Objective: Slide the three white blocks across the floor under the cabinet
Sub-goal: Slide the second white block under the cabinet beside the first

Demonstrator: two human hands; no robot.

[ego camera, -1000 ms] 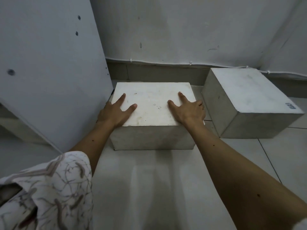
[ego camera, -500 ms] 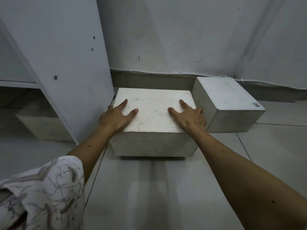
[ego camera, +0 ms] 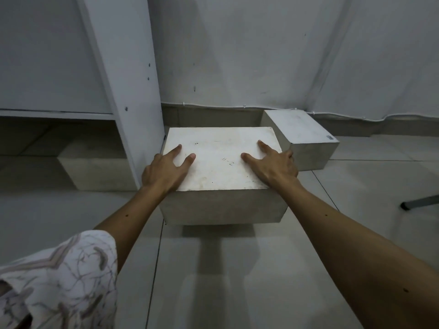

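A large white block (ego camera: 221, 186) marked "11-2" sits on the tiled floor just right of the white cabinet's side panel (ego camera: 128, 91). My left hand (ego camera: 164, 172) grips its near-left top edge, and my right hand (ego camera: 273, 167) grips its near-right top edge, fingers spread over the top. A second white block (ego camera: 306, 136) stands behind it to the right, against the wall. A third white block (ego camera: 95, 167) lies in the shadow under the cabinet, left of the panel.
The wall (ego camera: 285, 55) with a thin white cable along its base runs behind the blocks. A dark metal leg (ego camera: 418, 203) with a black foot reaches in at the right edge. Pale floor tiles (ego camera: 213, 281) extend toward me.
The held block has come toward me, away from the wall and the right block. My view has pulled back, revealing the space under the cabinet and the block in it.
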